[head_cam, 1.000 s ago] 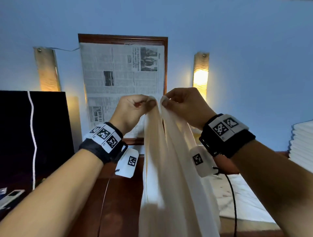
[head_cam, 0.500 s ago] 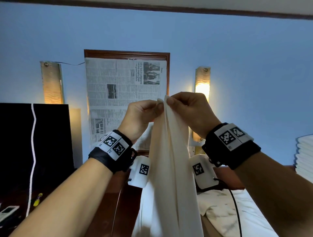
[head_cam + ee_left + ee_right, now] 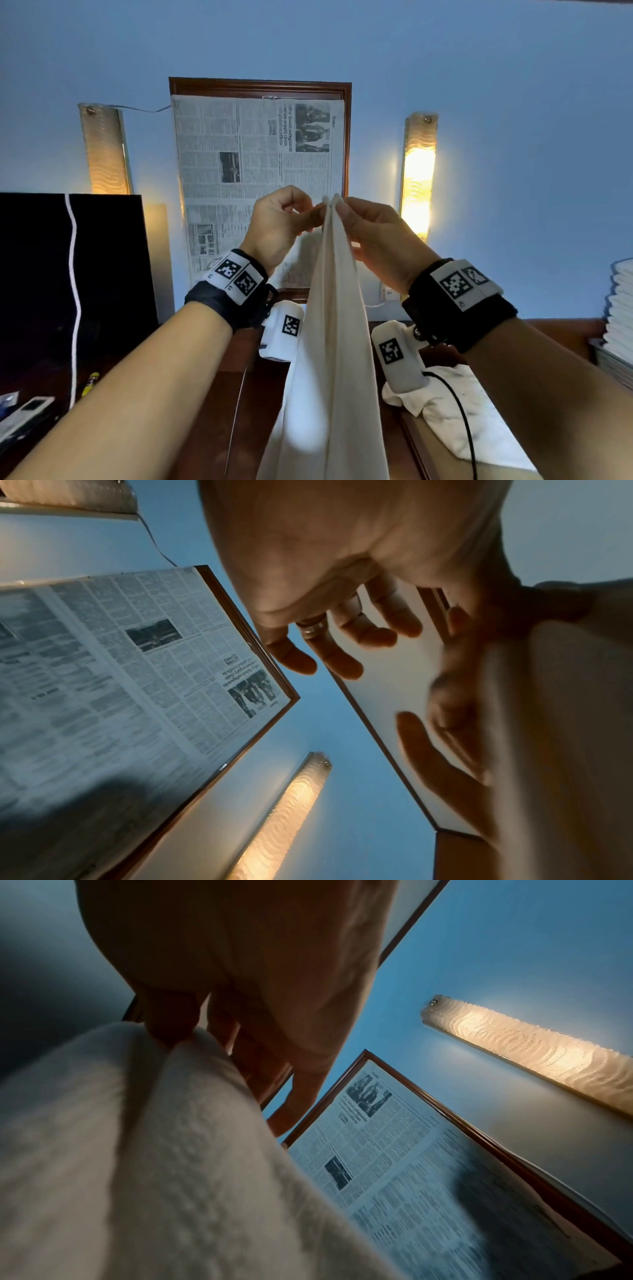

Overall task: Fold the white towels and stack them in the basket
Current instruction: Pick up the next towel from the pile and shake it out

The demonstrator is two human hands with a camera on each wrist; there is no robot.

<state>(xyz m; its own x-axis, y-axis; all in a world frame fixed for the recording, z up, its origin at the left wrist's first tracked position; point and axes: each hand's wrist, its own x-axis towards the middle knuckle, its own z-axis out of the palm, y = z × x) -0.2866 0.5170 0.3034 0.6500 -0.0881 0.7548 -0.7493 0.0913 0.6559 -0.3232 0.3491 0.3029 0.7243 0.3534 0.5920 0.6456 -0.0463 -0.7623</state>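
Note:
A white towel (image 3: 334, 342) hangs lengthwise in front of me, its top corners brought together at chest height. My right hand (image 3: 342, 205) pinches that top edge; in the right wrist view the thumb (image 3: 167, 1020) presses on the towel (image 3: 137, 1150). My left hand (image 3: 317, 214) is right beside the same edge. Its fingers (image 3: 342, 664) are loosely curled with nothing in them, and only the thumb reaches the cloth. The towel's lower end runs out of the frame. No basket is in view.
A crumpled white towel (image 3: 455, 411) lies on the surface at lower right. A stack of folded white towels (image 3: 620, 308) stands at the right edge. A black screen (image 3: 68, 274) and a remote (image 3: 27, 411) are to the left. A framed newspaper (image 3: 257, 171) hangs ahead.
The two top corners have come together under my right hand's pinch. My left hand's fingers have lifted off the towel. The view has tilted down slightly.

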